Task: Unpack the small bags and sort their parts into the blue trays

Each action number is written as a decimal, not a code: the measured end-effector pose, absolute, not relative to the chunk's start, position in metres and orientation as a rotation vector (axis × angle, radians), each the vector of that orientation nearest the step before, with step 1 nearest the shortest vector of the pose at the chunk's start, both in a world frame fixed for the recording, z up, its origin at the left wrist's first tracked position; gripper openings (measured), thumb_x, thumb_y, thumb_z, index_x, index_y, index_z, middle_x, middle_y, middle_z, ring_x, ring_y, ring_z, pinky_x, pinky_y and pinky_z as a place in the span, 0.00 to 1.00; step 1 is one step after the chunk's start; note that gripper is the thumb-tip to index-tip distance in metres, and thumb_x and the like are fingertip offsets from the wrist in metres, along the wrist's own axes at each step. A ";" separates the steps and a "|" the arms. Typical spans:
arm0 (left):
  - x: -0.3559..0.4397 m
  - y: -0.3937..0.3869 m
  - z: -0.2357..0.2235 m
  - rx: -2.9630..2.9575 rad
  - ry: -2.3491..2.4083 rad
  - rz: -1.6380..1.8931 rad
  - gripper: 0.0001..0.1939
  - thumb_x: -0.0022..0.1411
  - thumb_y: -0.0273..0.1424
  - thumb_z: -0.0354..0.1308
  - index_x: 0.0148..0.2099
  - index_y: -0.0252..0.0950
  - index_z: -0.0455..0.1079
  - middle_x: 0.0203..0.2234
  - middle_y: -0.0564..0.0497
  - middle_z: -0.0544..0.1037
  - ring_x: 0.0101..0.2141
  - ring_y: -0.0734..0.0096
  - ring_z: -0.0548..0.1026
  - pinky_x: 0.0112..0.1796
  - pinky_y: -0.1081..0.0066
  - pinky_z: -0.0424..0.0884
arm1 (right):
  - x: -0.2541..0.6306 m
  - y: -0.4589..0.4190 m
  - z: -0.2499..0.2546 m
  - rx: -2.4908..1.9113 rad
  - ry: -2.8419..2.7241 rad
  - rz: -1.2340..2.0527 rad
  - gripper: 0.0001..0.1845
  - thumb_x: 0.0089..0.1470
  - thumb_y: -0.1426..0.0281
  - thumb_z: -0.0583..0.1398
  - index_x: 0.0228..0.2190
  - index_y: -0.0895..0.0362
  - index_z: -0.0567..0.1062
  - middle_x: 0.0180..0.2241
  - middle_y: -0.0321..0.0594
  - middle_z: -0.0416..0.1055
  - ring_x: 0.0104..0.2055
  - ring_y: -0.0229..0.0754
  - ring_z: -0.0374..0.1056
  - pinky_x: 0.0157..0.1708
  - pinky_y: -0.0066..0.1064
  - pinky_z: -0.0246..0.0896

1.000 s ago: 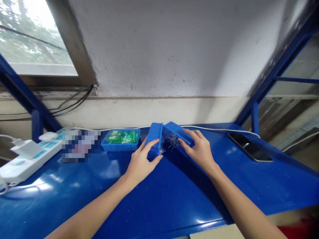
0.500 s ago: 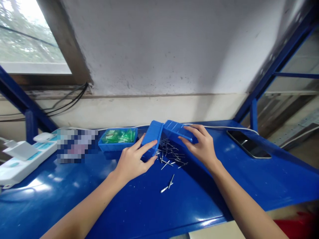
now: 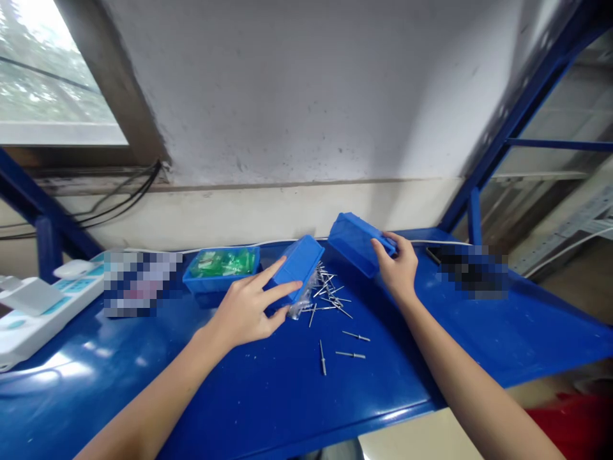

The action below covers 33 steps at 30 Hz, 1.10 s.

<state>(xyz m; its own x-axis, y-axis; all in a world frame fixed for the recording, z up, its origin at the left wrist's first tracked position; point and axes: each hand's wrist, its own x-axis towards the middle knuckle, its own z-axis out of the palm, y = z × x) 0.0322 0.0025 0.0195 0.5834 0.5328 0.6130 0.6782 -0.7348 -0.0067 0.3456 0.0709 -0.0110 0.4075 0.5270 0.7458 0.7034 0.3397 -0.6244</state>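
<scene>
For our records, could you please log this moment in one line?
left hand: one tilted bin; right hand: another tilted bin; table: scattered metal pins

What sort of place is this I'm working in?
Likely a workshop or small assembly station, judging by the glossy blue flat-topped table, the thin silver metal rods scattered on it, and the open rectangular blue plastic bin of shiny green packets.

Here we see a bare left hand (image 3: pixel 244 312) and bare right hand (image 3: pixel 400 265), slim-fingered, with slender forearms (image 3: pixel 163 391) uncovered to our view's edge.
</scene>
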 end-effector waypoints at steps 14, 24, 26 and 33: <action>0.014 0.007 0.039 -2.378 -1.319 -1.416 0.21 0.54 0.35 0.60 0.51 0.42 0.68 0.50 0.46 0.71 0.46 0.56 0.73 0.46 0.57 0.70 | 0.344 0.098 -0.027 -1.293 -1.361 -0.292 0.22 0.53 0.57 0.57 0.44 0.60 0.70 0.40 0.48 0.69 0.44 0.47 0.66 0.46 0.41 0.61; -0.007 0.011 0.037 -2.035 -1.504 -2.298 0.24 0.51 0.35 0.62 0.51 0.38 0.66 0.45 0.47 0.72 0.41 0.60 0.74 0.38 0.65 0.73 | 0.294 0.125 -0.019 -1.082 -1.955 -0.278 0.21 0.57 0.60 0.55 0.50 0.56 0.68 0.50 0.49 0.65 0.50 0.46 0.66 0.50 0.38 0.63; -0.012 0.015 0.036 -1.966 -1.510 -2.388 0.24 0.51 0.35 0.61 0.50 0.38 0.65 0.46 0.47 0.72 0.44 0.59 0.72 0.40 0.65 0.72 | 0.293 0.122 -0.018 -1.018 -2.045 -0.284 0.21 0.57 0.61 0.55 0.51 0.55 0.67 0.52 0.48 0.64 0.52 0.46 0.65 0.51 0.39 0.62; -0.026 0.023 0.036 -1.713 -1.569 -2.678 0.24 0.52 0.35 0.59 0.52 0.42 0.63 0.40 0.49 0.72 0.37 0.64 0.74 0.29 0.72 0.73 | 0.315 0.091 -0.008 -0.844 -2.374 -0.322 0.29 0.55 0.71 0.55 0.58 0.53 0.58 0.55 0.49 0.60 0.54 0.47 0.62 0.51 0.40 0.64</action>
<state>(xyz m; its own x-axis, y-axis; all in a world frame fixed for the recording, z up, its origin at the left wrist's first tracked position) -0.0257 0.0228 0.0357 -0.4714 0.7072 0.5269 0.1139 -0.5437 0.8315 0.3147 0.0909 -0.0082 -0.6231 0.4947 0.6058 0.6383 0.7693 0.0283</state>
